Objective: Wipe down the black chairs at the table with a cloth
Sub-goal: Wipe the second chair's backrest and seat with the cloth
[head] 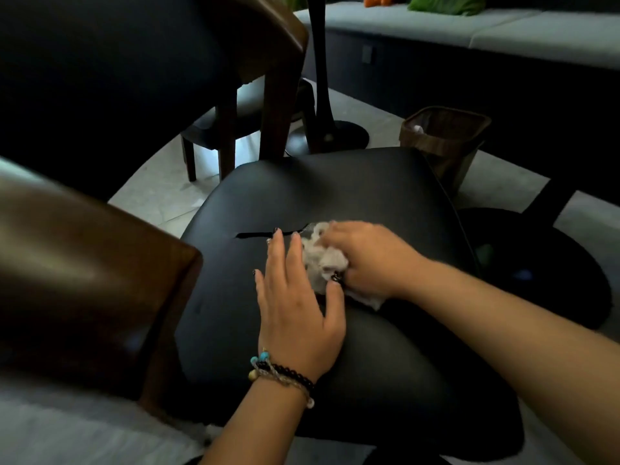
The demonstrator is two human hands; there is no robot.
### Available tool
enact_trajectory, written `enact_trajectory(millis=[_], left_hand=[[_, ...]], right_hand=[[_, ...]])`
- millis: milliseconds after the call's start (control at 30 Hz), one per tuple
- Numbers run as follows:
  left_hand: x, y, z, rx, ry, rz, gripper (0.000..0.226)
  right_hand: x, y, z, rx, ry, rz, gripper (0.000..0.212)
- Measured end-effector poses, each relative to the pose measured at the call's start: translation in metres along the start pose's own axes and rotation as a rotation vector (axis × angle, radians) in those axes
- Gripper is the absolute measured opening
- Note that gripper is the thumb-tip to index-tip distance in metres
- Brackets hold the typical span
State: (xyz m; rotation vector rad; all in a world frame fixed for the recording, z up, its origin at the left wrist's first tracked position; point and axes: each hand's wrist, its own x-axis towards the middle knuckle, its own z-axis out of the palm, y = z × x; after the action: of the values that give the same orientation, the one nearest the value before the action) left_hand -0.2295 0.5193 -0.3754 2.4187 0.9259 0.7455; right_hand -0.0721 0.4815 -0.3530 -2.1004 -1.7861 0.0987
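A black padded chair seat (pixel 335 182) fills the middle of the view, with a dark slit near its centre. My right hand (pixel 372 256) is closed on a crumpled pale cloth (pixel 323 260) and presses it onto the seat. My left hand (pixel 295 297) lies flat on the seat just left of the cloth, fingers spread, bracelets on the wrist. A second black chair (pixel 214 129) with brown wooden legs stands farther back on the left.
A brown wooden chair back (pixel 84 280) is close at the left. A woven brown waste bin (pixel 443 142) stands behind the seat at right. A black round table base (pixel 328 135) and a grey bench (pixel 469 25) with green cushions lie beyond.
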Motion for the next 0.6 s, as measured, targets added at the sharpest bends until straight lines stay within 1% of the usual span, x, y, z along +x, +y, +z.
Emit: enact_trajectory(millis=[67,100,167,267,300,367,500,533,567,600], left_hand=[[0.001,0.002,-0.001,-0.056,0.024,-0.011,0.075],[0.002,0.004,-0.003,-0.09,0.044,-0.011,0.072],[-0.001,0.006,-0.006,-0.135,0.076,-0.009,0.068],[-0.017,-0.001,-0.012,-0.093,0.07,-0.028,0.07],[-0.024,-0.005,-0.015,-0.078,0.065,-0.05,0.071],[-0.035,-0.011,-0.018,-0.039,0.051,-0.069,0.071],[-0.039,-0.015,-0.019,0.101,-0.03,-0.02,0.064],[-0.037,-0.015,-0.019,0.117,-0.04,-0.015,0.063],[-0.036,-0.014,-0.018,0.123,-0.048,-0.01,0.062],[-0.036,-0.014,-0.018,0.119,-0.055,-0.006,0.061]], right_hand=[[-0.017,-0.001,0.0,0.015,-0.022,-0.051,0.039],[-0.012,0.007,-0.004,0.013,-0.041,-0.021,0.038],[0.011,0.025,-0.014,-0.01,-0.042,0.141,0.031],[0.04,0.04,-0.013,-0.051,0.105,0.406,0.025],[0.042,0.034,-0.009,-0.074,0.125,0.427,0.026],[0.03,0.012,-0.002,-0.067,0.103,0.35,0.031],[-0.057,-0.036,0.003,0.001,0.059,0.045,0.04],[-0.076,-0.038,0.0,0.032,0.042,0.012,0.043],[-0.087,-0.033,-0.007,0.07,0.037,0.026,0.045],[-0.089,-0.022,-0.015,0.099,0.052,0.086,0.043]])
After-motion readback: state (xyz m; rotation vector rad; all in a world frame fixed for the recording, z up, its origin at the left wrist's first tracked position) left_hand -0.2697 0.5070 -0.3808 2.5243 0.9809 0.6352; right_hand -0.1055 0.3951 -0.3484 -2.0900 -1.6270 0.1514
